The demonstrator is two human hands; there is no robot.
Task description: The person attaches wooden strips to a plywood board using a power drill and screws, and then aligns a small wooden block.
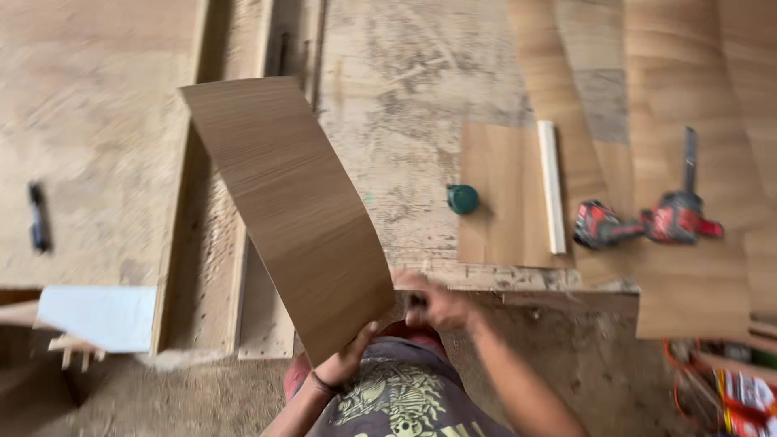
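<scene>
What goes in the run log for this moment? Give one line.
left hand: grips veneer sheet, bowed upward | right hand: at workbench edge | bench: red power tool, green cap

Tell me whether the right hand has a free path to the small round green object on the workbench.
Probably yes. The right hand sits at the bench's near edge, and only bare worn plywood lies between it and the small round green object. The bent wood veneer sheet, held by the left hand, curves off to the left.

Smooth matt wood veneer sheet (295,206) above a rough, scuffed plywood workbench (405,89).
</scene>
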